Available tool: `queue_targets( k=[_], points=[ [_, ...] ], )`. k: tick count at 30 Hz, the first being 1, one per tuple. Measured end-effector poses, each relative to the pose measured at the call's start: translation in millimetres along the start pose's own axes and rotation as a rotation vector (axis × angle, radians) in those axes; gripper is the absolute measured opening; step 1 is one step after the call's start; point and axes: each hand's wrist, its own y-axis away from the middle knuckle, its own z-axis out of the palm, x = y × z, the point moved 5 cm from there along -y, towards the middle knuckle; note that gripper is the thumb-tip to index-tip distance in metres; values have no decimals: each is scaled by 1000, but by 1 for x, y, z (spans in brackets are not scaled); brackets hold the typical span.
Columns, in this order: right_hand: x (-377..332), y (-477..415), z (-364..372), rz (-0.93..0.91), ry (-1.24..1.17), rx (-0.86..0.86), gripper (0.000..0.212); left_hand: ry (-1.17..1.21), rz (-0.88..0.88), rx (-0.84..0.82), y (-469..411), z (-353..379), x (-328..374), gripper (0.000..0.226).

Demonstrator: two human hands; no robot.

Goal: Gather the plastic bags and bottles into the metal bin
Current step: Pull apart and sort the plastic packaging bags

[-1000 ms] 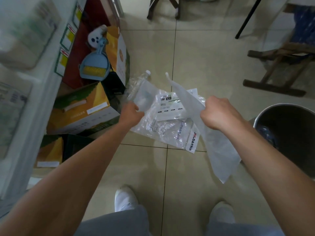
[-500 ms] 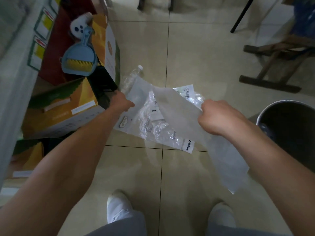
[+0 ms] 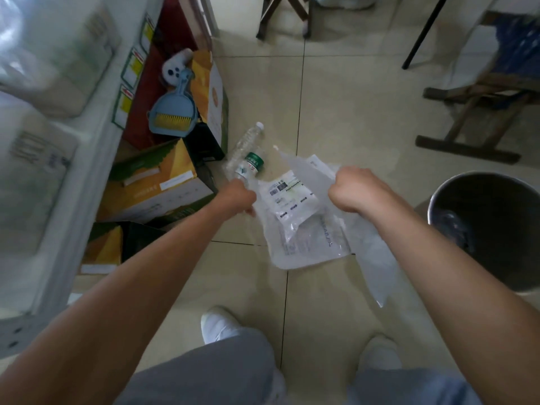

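Observation:
My left hand (image 3: 238, 197) grips the edge of a bundle of clear plastic bags (image 3: 304, 229) with white printed labels, held above the tiled floor. My right hand (image 3: 355, 190) is closed on a long frosted plastic bag (image 3: 374, 258) that hangs down past my forearm. A clear plastic bottle (image 3: 245, 150) with a white cap and green label lies on the floor just beyond my left hand. The metal bin (image 3: 493, 185) stands at the right, dark inside with some plastic at its bottom.
Yellow and green cardboard boxes (image 3: 152, 182) are stacked at the left beside a white shelf (image 3: 73, 171). A blue dustpan with brush (image 3: 172, 115) rests on them. A wooden folding stool (image 3: 479, 112) stands far right. My white shoes (image 3: 217, 324) are below.
The bundle in my left hand has swung down and right, uncovering the bottle on the floor. My right hand still holds the long bag. The view has shifted slightly.

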Motion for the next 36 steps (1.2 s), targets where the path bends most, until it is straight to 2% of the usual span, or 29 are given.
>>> queue_targets(
  k=[4, 8, 13, 15, 18, 19, 21, 23, 26, 29, 33, 36],
  points=[
    [-22, 21, 7, -85, -11, -45, 36, 206, 18, 6, 33, 11, 6, 24],
    [-28, 37, 12, -147, 14, -56, 38, 290, -65, 25, 46, 23, 8, 17],
    [-10, 38, 6, -75, 19, -17, 40, 121, -57, 167, 51, 17, 2, 18],
    [-3, 37, 0, -33, 2, 16, 43, 86, -121, 201, 44, 19, -9, 33],
    [4, 31, -7, -8, -3, 46, 44, -91, -189, 351, 29, 27, -17, 80],
    [7, 27, -9, -3, 3, 52, 43, -196, -134, 415, 24, 33, -11, 89],
    [13, 21, -14, 11, 17, 60, 42, -303, 70, 471, 13, 52, 11, 88],
    [18, 19, -20, 30, 14, 68, 38, -273, 215, 396, 0, 77, 35, 76],
    [24, 18, -29, 53, -12, 95, 34, -262, 301, 263, -24, 123, 58, 70],
    [32, 15, -27, 76, -24, 85, 34, -375, 386, 187, -44, 175, 67, 94],
    [43, 10, -25, 124, -10, 56, 29, -465, 369, 98, -76, 219, 70, 117],
    [44, 10, -29, 140, 34, 18, 9, -579, 370, 72, -92, 237, 57, 122]
  ],
)
